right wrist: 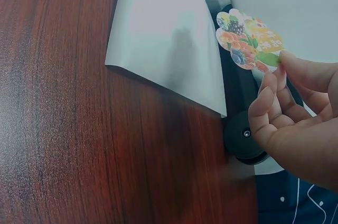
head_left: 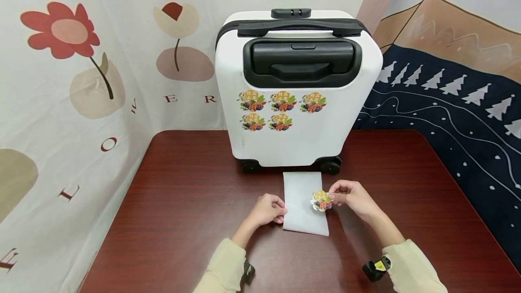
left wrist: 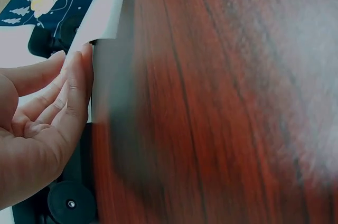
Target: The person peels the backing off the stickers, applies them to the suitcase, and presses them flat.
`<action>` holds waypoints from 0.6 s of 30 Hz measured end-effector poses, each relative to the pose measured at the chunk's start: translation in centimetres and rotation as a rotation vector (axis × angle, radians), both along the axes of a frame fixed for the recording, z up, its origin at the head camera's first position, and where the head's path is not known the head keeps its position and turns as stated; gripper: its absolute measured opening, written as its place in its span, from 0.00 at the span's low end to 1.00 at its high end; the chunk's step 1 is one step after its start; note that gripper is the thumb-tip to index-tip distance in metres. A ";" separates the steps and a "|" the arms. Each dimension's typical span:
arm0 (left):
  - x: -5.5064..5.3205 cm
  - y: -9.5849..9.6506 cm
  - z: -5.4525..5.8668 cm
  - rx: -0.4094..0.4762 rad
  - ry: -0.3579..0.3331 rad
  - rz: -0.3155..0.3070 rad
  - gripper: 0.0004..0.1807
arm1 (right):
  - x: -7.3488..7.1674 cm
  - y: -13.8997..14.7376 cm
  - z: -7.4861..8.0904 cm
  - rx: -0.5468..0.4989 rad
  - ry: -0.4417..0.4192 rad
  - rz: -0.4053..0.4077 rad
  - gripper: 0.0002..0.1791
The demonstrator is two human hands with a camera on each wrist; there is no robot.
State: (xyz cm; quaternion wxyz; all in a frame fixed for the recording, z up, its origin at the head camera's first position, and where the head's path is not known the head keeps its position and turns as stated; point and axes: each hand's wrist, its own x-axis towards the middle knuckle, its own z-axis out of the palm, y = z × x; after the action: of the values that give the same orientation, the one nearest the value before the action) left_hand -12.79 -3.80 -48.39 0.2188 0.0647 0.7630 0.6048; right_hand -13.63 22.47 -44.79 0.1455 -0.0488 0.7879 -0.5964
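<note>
A fruit-patterned sticker is pinched by its edge between thumb and index finger of my right hand. It is held above a white paper sheet on the table. In the right wrist view the printed face of the sticker shows fruit and a yellow patch. My left hand pinches the paper's left edge; in the left wrist view the thumb and fingertips meet at the paper. Behind the paper stands a white suitcase with several matching stickers in two rows on its front.
The suitcase rests on black wheels on the dark red wooden table. Its black handle recess is above the stickers. Printed cloth hangs behind and at the left, and navy cloth with trees at the right.
</note>
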 end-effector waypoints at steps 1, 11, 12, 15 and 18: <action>-0.1 -0.1 0.0 0.006 -0.006 0.000 0.02 | 0.0 0.0 0.0 -0.002 -0.001 -0.003 0.03; -0.7 -0.4 0.8 -0.056 0.076 0.003 0.02 | 0.0 -0.5 0.3 0.014 -0.008 -0.005 0.03; -0.7 -0.4 1.0 -0.074 0.102 0.000 0.01 | 0.0 -0.6 0.3 0.014 -0.009 -0.003 0.04; -0.9 -0.2 1.4 -0.127 0.171 -0.008 0.01 | 0.0 -0.9 0.5 0.010 -0.013 0.003 0.04; -1.0 0.0 1.7 -0.149 0.217 -0.010 0.02 | 0.0 -1.1 0.7 0.000 -0.006 0.017 0.05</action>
State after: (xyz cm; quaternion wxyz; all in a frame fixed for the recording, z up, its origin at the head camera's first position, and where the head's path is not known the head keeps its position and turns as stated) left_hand -13.76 -3.78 -46.68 0.1423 0.1171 0.8247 0.5347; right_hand -13.65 21.33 -44.11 0.1530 -0.0536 0.7871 -0.5952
